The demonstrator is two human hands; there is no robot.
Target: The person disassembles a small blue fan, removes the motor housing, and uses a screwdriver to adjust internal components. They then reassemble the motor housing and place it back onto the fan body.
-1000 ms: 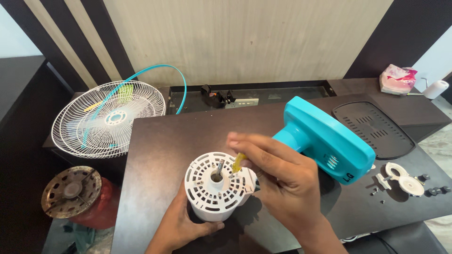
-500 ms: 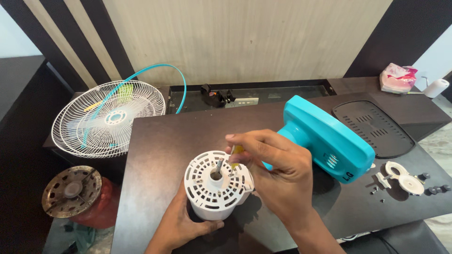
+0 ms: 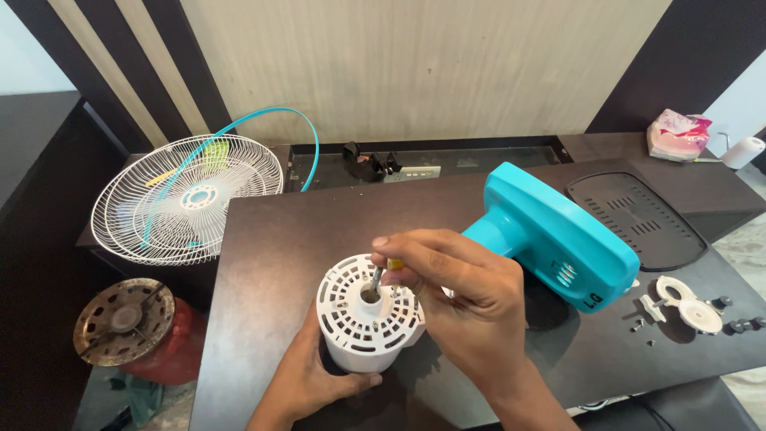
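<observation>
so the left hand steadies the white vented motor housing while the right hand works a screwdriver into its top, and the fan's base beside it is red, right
Not quite: the fan base beside the white vented motor housing is turquoise, not red, as the head view shows. The rest holds: the left hand steadies the housing while the right hand works a screwdriver into its top.

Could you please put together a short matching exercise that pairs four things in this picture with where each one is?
Things:
1. white motor housing
2. wire fan guards
3. teal fan base
4. small white plastic parts

Places:
A. near the table's right edge
B. lying on the table behind the right hand
C. off the table's left end, leaning
D. upright, gripped by the left hand

Pairs: 1-D, 2-C, 3-B, 4-A
</observation>
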